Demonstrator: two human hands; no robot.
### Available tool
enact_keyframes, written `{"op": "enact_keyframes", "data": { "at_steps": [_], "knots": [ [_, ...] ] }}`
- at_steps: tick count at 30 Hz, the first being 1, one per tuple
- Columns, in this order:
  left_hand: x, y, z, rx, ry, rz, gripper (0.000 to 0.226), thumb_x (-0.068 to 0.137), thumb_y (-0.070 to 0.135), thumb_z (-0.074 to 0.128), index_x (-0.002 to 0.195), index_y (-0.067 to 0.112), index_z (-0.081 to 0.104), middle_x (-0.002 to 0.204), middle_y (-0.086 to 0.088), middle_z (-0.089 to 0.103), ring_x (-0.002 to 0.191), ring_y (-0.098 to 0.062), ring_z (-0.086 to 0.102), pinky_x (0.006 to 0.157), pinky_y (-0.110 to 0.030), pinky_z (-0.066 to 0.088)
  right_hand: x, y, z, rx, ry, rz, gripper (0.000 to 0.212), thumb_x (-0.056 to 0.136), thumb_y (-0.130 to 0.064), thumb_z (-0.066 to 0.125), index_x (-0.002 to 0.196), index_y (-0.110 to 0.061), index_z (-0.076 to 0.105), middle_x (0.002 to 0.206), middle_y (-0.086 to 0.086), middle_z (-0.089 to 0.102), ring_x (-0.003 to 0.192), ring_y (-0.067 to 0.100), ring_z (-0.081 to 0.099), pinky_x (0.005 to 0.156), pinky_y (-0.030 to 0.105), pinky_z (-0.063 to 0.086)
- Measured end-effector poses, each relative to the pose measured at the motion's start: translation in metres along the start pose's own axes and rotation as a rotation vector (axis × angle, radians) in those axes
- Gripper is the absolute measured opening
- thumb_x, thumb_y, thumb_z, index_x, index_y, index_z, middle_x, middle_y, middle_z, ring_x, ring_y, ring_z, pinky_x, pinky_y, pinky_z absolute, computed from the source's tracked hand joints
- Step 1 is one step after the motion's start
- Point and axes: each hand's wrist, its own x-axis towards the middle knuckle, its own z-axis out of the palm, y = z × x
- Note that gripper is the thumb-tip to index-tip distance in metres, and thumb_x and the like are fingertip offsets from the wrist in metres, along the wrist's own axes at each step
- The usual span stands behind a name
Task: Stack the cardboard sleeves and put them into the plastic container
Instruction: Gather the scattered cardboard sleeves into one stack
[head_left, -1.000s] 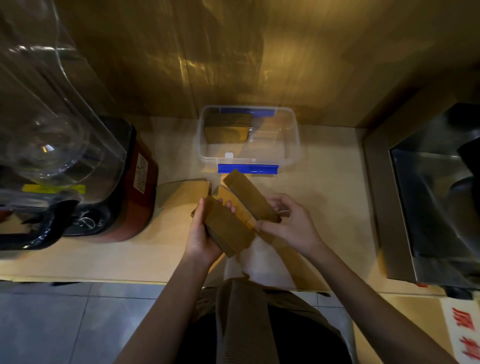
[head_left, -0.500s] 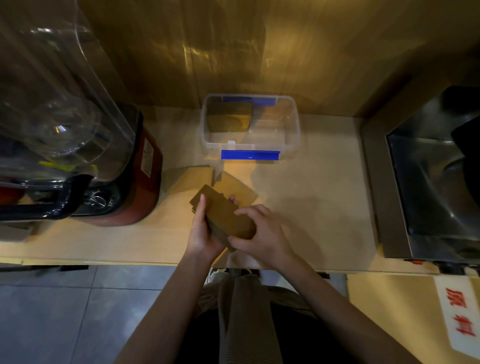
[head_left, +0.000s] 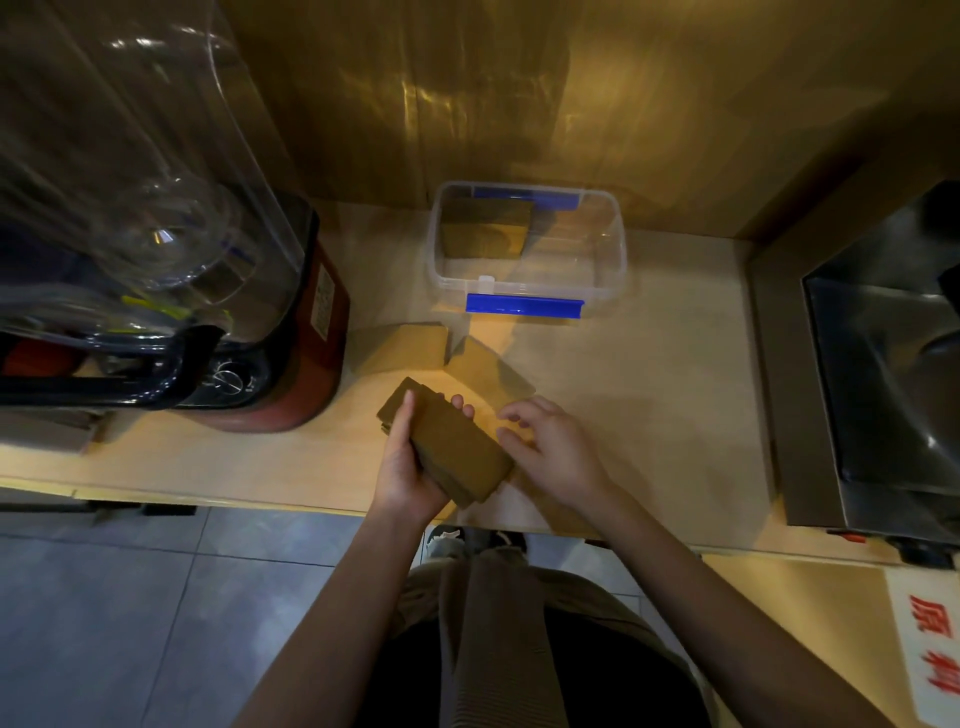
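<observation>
My left hand (head_left: 405, 470) grips a small stack of brown cardboard sleeves (head_left: 454, 447) above the counter's front edge. Just right of the stack hovers my right hand (head_left: 553, 449), fingers apart and holding nothing. Two more flat sleeves lie on the counter behind the stack, one to the left (head_left: 400, 347) and one to the right (head_left: 485, 366). The clear plastic container (head_left: 613, 270) with blue clips stands at the back of the counter. A stack of sleeves (head_left: 483, 234) rests in its left half.
A blender with a red base (head_left: 291, 374) and a clear cover (head_left: 130, 171) fills the left of the counter. A steel sink (head_left: 883, 374) lies at the right. A brown wall rises behind the container. Grey floor tiles show below the counter edge.
One second ago my right hand held a separate sleeve; it laid that sleeve onto the stack in my left hand, then came off and moved right.
</observation>
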Motion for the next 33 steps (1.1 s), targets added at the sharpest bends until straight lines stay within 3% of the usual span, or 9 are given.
{"op": "enact_keyframes", "data": {
  "at_steps": [5,10,17,23,28,31,33],
  "knots": [
    [-0.005,0.004,-0.003,-0.058,0.094,0.032,0.046,0.063,0.048,0.066,0.098,0.017,0.061,0.086,-0.001,0.071,0.085,-0.016,0.066,0.087,-0.036,0.049,0.032,0.016,0.01,-0.37,-0.061,0.005,0.045,0.09,-0.028,0.046,0.132,-0.013,0.04,0.132,0.012,0.051,0.122,0.028,0.044,0.101,0.041,0.039],
    [-0.01,0.006,-0.006,-0.09,0.104,0.052,0.041,0.064,0.047,0.065,0.091,0.017,0.064,0.084,-0.002,0.072,0.088,-0.017,0.063,0.081,-0.038,0.05,0.055,0.029,0.028,-0.516,-0.079,0.122,0.056,0.089,-0.036,0.047,0.137,-0.013,0.029,0.144,0.014,0.036,0.132,0.03,0.032,0.106,0.043,0.031],
    [-0.014,0.011,-0.011,-0.124,0.099,0.102,0.038,0.063,0.048,0.066,0.087,0.019,0.064,0.085,-0.002,0.072,0.082,-0.016,0.067,0.073,-0.033,0.055,0.061,0.037,0.042,-0.578,-0.136,0.153,0.058,0.091,-0.039,0.045,0.14,-0.018,0.024,0.152,0.018,0.021,0.137,0.034,0.023,0.11,0.045,0.026],
    [-0.013,0.01,-0.011,-0.132,0.106,0.094,0.039,0.065,0.048,0.064,0.089,0.017,0.064,0.086,-0.002,0.071,0.084,-0.016,0.065,0.069,-0.032,0.056,0.052,0.044,0.041,-0.611,-0.087,0.126,0.043,0.091,-0.031,0.044,0.131,-0.015,0.037,0.139,0.015,0.04,0.13,0.03,0.033,0.105,0.041,0.031],
    [-0.009,0.007,-0.01,-0.119,0.103,0.083,0.04,0.064,0.048,0.065,0.09,0.018,0.063,0.086,-0.002,0.071,0.084,-0.016,0.066,0.077,-0.034,0.053,0.048,0.049,0.033,-0.589,-0.079,0.109,0.042,0.091,-0.03,0.045,0.129,-0.013,0.041,0.134,0.012,0.046,0.126,0.027,0.037,0.103,0.04,0.033],
    [-0.009,0.007,-0.007,-0.104,0.086,0.075,0.039,0.066,0.048,0.064,0.09,0.017,0.063,0.085,-0.002,0.071,0.082,-0.016,0.066,0.079,-0.034,0.052,0.048,0.047,0.034,-0.531,-0.069,0.102,0.05,0.089,-0.034,0.048,0.133,-0.013,0.037,0.141,0.014,0.039,0.132,0.028,0.032,0.106,0.04,0.03],
    [-0.009,0.007,-0.006,-0.105,0.086,0.073,0.039,0.066,0.048,0.064,0.089,0.017,0.063,0.084,-0.002,0.071,0.082,-0.016,0.066,0.08,-0.036,0.05,0.051,0.045,0.038,-0.505,-0.119,0.094,0.056,0.09,-0.035,0.047,0.14,-0.018,0.028,0.151,0.014,0.025,0.139,0.03,0.021,0.112,0.041,0.023]
  ]
}}
